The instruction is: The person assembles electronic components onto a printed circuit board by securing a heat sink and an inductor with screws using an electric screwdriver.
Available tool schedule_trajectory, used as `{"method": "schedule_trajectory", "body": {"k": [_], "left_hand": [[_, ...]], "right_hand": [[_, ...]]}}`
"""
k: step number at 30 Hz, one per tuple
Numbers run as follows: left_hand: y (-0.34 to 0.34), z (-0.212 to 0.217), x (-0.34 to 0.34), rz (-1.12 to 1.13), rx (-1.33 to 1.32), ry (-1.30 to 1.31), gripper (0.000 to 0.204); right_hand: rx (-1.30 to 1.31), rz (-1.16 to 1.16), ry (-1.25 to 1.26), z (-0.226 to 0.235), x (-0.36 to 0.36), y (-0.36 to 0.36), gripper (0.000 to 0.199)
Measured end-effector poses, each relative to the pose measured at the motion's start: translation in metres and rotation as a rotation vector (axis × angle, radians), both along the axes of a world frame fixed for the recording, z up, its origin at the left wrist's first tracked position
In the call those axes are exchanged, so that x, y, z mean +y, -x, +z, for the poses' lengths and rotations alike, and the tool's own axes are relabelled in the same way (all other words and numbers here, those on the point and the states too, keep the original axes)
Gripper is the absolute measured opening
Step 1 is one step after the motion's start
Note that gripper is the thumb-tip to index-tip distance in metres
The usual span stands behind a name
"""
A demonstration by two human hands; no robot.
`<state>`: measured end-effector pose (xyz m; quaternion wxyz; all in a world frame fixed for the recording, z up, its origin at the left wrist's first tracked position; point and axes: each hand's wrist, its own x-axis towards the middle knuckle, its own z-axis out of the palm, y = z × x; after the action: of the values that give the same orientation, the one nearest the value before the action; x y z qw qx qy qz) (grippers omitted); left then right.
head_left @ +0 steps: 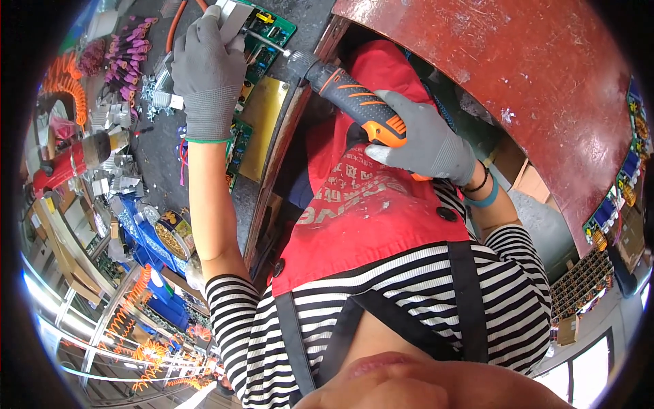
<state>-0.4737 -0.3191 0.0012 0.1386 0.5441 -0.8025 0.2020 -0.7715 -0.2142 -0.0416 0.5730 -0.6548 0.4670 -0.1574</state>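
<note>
Holding both parts steady matters most in this step, which looks like turning a screw. The left grip (pixel 208 75), a hand in a grey knitted glove, is curled around a shiny silver metal block (pixel 234 19). That block is at the left side of a green circuit board with many tiny parts (pixel 260 63), near the edge of the dark grey worktop (pixel 161 178). The right grip (pixel 428 140), in a grey glove too, is wrapped around the back end of a black and orange power screwdriver (pixel 354 99). Its long, thin silver metal bit (pixel 267 41) reaches right up to the block. I cannot see if the tip touches it, or if a screw is there.

To do this well, the bit should point straight into the screw, not off to one side. Push softly and evenly, so the tip does not hop out and scratch the board. The left fingers should stay clear of the tip but hold the block firmly, so it cannot spin. Stop once the screw feels snug, as too much turning could spoil it. Mind the left arm too: silver metal pieces with fins (pixel 163 99) lie just beside that glove, and they could get knocked.
</note>
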Motion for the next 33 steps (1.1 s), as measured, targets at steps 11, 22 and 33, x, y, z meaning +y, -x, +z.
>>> {"method": "schedule_trajectory", "body": {"k": [11,22,33], "left_hand": [[0.004,-0.006,-0.004,0.043,-0.005,0.004,0.050],[0.000,0.007,0.012,0.182,0.070,-0.176,0.056],[-0.149,0.026,0.150,1.032,0.730,-0.271,0.021]], "right_hand": [[-1.114,-0.075,-1.160,-0.030,0.005,-0.006,0.074],[-0.650,-0.042,-0.702,0.023,0.004,-0.013,0.054],[-0.492,0.134,-0.542,0.032,0.006,0.008,0.060]]}}
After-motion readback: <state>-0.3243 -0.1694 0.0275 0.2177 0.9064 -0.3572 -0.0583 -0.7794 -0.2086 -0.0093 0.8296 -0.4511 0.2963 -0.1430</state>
